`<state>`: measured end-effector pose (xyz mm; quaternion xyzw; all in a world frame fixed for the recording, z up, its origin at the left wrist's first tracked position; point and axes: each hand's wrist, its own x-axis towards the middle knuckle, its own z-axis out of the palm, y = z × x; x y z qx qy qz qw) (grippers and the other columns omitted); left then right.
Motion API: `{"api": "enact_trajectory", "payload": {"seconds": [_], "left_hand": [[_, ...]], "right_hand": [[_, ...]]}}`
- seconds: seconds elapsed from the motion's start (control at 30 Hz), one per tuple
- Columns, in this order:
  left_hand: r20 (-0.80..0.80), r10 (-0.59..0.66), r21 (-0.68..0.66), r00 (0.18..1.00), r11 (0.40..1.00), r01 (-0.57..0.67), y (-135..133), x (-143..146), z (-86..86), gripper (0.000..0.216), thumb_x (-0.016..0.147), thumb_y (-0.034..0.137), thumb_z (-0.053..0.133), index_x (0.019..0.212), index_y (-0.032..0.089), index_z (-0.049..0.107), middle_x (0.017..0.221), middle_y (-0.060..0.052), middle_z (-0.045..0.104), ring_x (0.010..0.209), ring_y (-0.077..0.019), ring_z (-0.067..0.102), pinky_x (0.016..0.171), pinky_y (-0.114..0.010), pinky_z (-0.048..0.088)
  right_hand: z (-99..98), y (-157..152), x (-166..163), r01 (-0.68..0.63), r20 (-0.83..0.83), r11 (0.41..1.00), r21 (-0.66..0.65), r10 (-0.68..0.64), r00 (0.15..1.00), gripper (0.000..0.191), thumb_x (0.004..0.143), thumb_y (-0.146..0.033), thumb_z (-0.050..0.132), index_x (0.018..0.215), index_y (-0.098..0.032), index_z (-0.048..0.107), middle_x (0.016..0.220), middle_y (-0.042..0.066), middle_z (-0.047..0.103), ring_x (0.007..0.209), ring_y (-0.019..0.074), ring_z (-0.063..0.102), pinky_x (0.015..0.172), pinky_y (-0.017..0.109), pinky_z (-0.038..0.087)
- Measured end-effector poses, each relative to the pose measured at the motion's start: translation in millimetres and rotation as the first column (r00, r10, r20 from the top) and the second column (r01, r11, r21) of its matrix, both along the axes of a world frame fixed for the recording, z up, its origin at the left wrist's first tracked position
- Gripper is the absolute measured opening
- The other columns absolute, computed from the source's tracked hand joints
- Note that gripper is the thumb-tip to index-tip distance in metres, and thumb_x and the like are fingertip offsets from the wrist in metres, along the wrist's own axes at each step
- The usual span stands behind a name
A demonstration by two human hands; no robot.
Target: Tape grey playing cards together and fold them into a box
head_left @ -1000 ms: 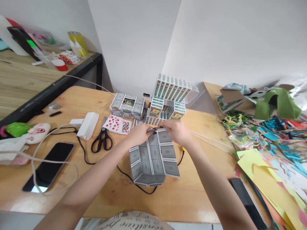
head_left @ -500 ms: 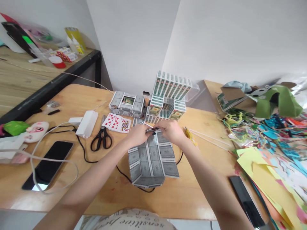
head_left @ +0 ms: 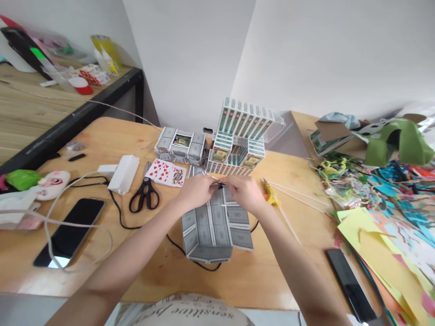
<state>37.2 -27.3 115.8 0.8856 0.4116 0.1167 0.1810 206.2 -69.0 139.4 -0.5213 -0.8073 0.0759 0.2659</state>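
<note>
A grey construction of joined playing cards [head_left: 214, 226], backs up, lies on the wooden table [head_left: 102, 145] in front of me. My left hand [head_left: 194, 190] and my right hand [head_left: 243, 192] meet at its far edge. Both are pinched closed on that edge, around a small dark thing I cannot make out. Just beyond stand a green-and-white tower of card boxes [head_left: 238, 140] and a low grey card box [head_left: 180, 146]. Loose face-up cards [head_left: 166, 173] lie to the left of my hands.
Black scissors [head_left: 144, 195], a white charger [head_left: 124, 168] with a black cable and a phone [head_left: 70, 232] lie at left. A yellow glue gun [head_left: 271, 192] and thin sticks lie at right. Coloured paper scraps [head_left: 380, 217] and another phone [head_left: 350, 285] fill the right side.
My hands have stayed pinched together at the far edge of the card piece. The view shifted slightly, and the yellow glue gun has come into sight beside my right hand.
</note>
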Motion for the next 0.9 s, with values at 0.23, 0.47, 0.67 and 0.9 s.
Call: {"api": "enact_trajectory", "payload": {"seconds": [0.23,0.47,0.67,0.9], "left_hand": [[-0.087,-0.005,0.395,0.996,0.918,0.039,-16,-3,37.9,0.028,0.081,0.007,0.043,0.105,0.011,0.057,0.090,-0.009,0.061,0.087,-0.0221,0.058,0.071,-0.034,0.048],[-0.098,0.053,0.504,0.994,0.864,0.003,-24,4,38.0,0.026,0.084,0.010,0.041,0.106,0.010,0.056,0.087,-0.008,0.060,0.082,-0.0225,0.056,0.069,-0.035,0.048],[-0.082,0.010,0.526,0.997,0.850,0.035,-29,9,40.1,0.020,0.082,0.010,0.045,0.097,0.011,0.058,0.084,-0.008,0.061,0.082,-0.0228,0.056,0.069,-0.035,0.047],[-0.058,-0.020,0.559,0.998,0.828,0.049,-30,9,39.6,0.013,0.079,0.008,0.049,0.084,0.010,0.060,0.077,-0.008,0.061,0.076,-0.0225,0.058,0.066,-0.034,0.049]], "right_hand": [[4.6,-40,-3,0.354,-0.223,0.854,0.380,-0.287,0.932,0.018,0.082,-0.015,0.053,0.098,-0.021,0.059,0.099,0.007,0.065,0.105,0.0217,0.057,0.091,0.041,0.047],[-15.8,-55,-47,0.440,-0.211,0.845,0.304,-0.391,0.896,0.046,0.082,-0.012,0.045,0.128,-0.016,0.041,0.131,0.014,0.048,0.130,0.0279,0.033,0.099,0.053,0.039],[-23.6,-39,-59,0.453,-0.217,0.863,0.222,-0.409,0.886,0.057,0.078,-0.008,0.039,0.135,-0.012,0.032,0.139,0.015,0.037,0.138,0.0263,0.013,0.106,0.058,0.026],[-14.0,-34,-51,0.380,-0.091,0.888,0.260,-0.370,0.925,0.052,0.079,-0.003,0.030,0.129,-0.012,0.040,0.122,0.015,0.056,0.127,0.0231,0.039,0.106,0.057,0.025]]}}
